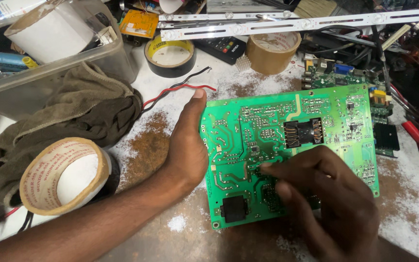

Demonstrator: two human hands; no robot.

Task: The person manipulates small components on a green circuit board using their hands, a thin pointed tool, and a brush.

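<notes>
The green circuit board (287, 155) lies solder side up near the front edge of the worktop (161, 145), and the work on it seems only at the start, since no tool touches it. The left hand (187, 145) is open, its palm flat against the board's left edge to steady it. The right hand (330, 204) has curled fingers, one fingertip pressing the solder joints near the board's middle (it grips nothing), while the rolls of tape (64, 174) and the brown cloth (83, 106) lie unused toward the left edge.

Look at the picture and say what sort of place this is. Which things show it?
Probably an electronics repair bench. A person's left hand and right hand rest on a green circuit board; other boards, tape rolls, loose wires and LED strips crowd the worn table.
</notes>
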